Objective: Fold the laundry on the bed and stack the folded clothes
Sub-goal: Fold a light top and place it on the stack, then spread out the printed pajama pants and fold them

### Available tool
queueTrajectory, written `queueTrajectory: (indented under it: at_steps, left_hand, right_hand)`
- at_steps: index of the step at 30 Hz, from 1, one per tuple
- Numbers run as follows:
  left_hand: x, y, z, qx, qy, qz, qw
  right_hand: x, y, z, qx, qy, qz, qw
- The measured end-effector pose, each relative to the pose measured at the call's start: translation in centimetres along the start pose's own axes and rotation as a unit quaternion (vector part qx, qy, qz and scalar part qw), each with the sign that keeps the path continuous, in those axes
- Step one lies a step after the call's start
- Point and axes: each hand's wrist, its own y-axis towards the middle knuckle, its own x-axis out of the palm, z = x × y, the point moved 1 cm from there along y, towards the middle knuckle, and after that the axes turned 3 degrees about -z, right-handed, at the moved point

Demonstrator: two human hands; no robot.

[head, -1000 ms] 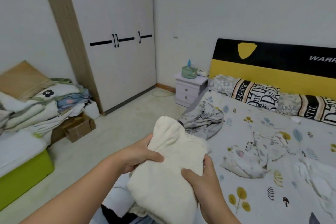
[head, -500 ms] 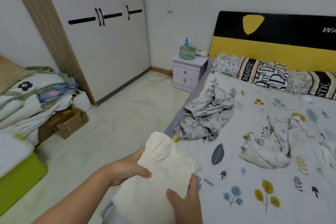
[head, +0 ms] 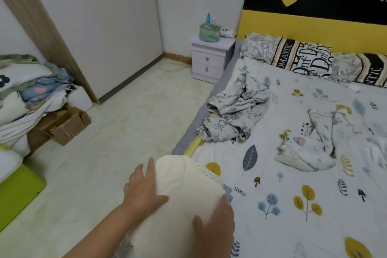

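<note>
A folded cream garment (head: 184, 201) lies at the near left corner of the bed (head: 293, 205), whose sheet is printed with leaves and trees. My left hand (head: 144, 188) rests flat against the garment's left side, fingers straight. On its right side sits my right hand (head: 215, 226), thumb on top and fingers along the edge. A crumpled grey floral garment (head: 232, 111) lies further up the bed's left edge. A crumpled white patterned garment (head: 307, 146) lies mid-bed.
Pillows (head: 297, 58) line the yellow-black headboard (head: 314, 10). A white nightstand (head: 211, 56) with a green bag stands left of the bed. Across the floor are a wardrobe (head: 100, 27), a cardboard box (head: 67, 123) and a heap of bedding (head: 25, 94).
The cream garment came down from in front of me onto the bed corner. My left hand's fingers have straightened from a grip to lie flat against it. My view tilted downward.
</note>
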Motion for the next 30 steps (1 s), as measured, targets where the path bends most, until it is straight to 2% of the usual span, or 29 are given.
queueTrajectory:
  at_steps: [2, 4, 5, 6, 7, 8, 9, 14, 16, 20, 30]
  left_hand:
    - [-0.4, -0.5, 1.5, 0.126, 0.096, 0.142, 0.977]
    - [0.3, -0.6, 2.5, 0.277, 0.155, 0.195, 0.928]
    - [0.7, -0.7, 2.9, 0.306, 0.202, 0.166, 0.916]
    - [1.4, -0.5, 2.9, 0.303, 0.23, 0.116, 0.917]
    - [1.9, -0.2, 2.7, 0.275, 0.226, 0.05, 0.933]
    - [2.7, 0.3, 2.3, 0.251, 0.218, 0.003, 0.943]
    - [3.4, 0.8, 1.8, 0.223, 0.211, -0.039, 0.951]
    - [3.6, 1.3, 1.9, 0.203, 0.195, -0.083, 0.956]
    - [2.3, 1.2, 2.7, 0.193, 0.179, -0.102, 0.959]
    - [-1.0, 0.4, 5.8, 0.236, 0.091, -0.065, 0.965]
    - [-3.4, -4.2, 15.5, 0.351, 0.067, -0.084, 0.93]
  right_hand:
    - [0.0, -0.6, -1.2, -0.13, -0.094, 0.087, 0.983]
    - [1.0, -1.6, -2.2, -0.167, -0.165, 0.047, 0.971]
    - [1.4, -1.7, -2.4, -0.149, -0.195, -0.024, 0.969]
    - [2.5, -1.5, -2.2, -0.135, -0.218, -0.078, 0.963]
    - [3.3, -1.1, -1.5, -0.11, -0.223, -0.149, 0.957]
    - [3.6, -0.7, -1.0, -0.088, -0.214, -0.193, 0.953]
    - [3.5, -0.4, -0.8, -0.082, -0.215, -0.205, 0.951]
    - [1.7, 0.4, -0.7, -0.116, -0.182, -0.239, 0.947]
    - [-0.1, 0.6, -0.8, -0.136, -0.13, -0.211, 0.959]
    - [-4.6, -0.2, -0.9, -0.133, -0.005, -0.112, 0.985]
    - [-15.2, -2.9, 4.2, -0.112, -0.002, -0.094, 0.989]
